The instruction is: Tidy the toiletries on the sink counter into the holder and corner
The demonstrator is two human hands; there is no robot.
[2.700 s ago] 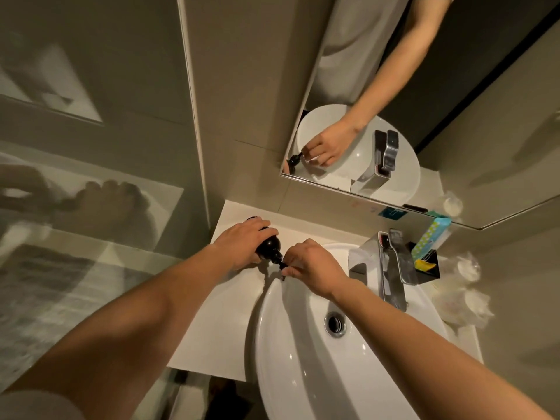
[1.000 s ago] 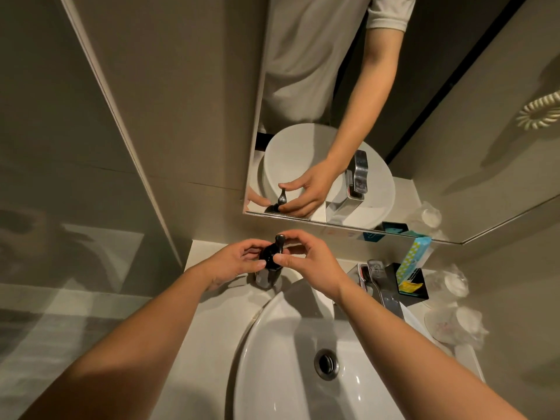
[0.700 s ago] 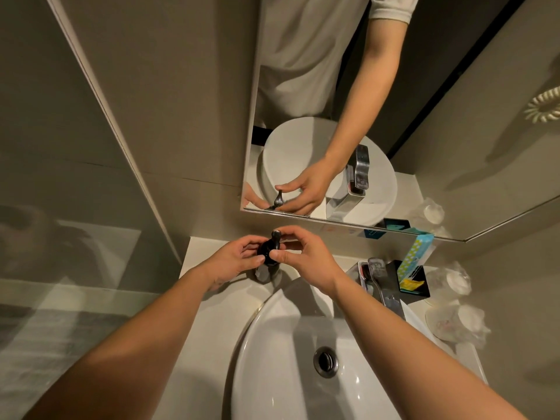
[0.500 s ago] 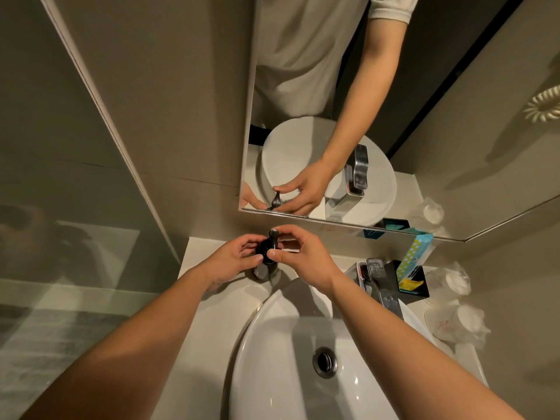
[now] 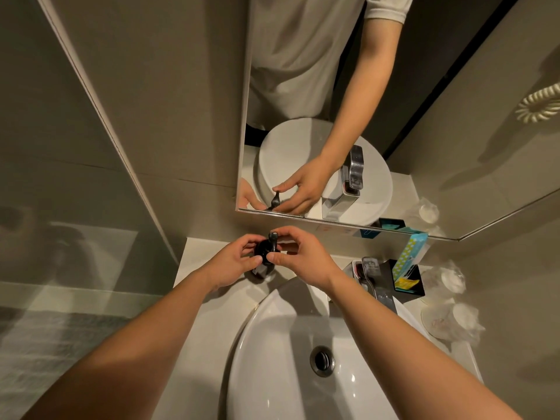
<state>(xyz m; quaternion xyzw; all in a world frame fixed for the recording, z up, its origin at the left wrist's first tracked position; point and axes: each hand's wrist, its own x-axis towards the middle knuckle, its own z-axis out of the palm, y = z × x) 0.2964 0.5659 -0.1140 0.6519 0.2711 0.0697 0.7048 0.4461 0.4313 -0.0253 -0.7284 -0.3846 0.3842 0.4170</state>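
Note:
A dark pump bottle [image 5: 264, 253] stands upright in the back left corner of the white counter [image 5: 209, 322], close under the mirror. My left hand [image 5: 235, 262] wraps its body from the left. My right hand [image 5: 298, 257] pinches the bottle's neck just below the pump head [image 5: 273, 236], thumb and fingers curled around it. On the right, behind the tap, a black holder [image 5: 416, 287] contains a blue dotted box [image 5: 411, 251] and a yellow packet [image 5: 406, 282].
The white basin [image 5: 272, 359] fills the lower middle, with its drain [image 5: 322, 360] and a chrome tap [image 5: 377, 281] at the back. Plastic-wrapped cups [image 5: 454, 322] sit at the counter's right end. The mirror [image 5: 333, 116] rises directly behind the bottle.
The bottle lay tilted near the basin's left rim 2.7 s ago; it now stands upright in the back left corner. Over the last second both hands have stayed on it, barely shifting.

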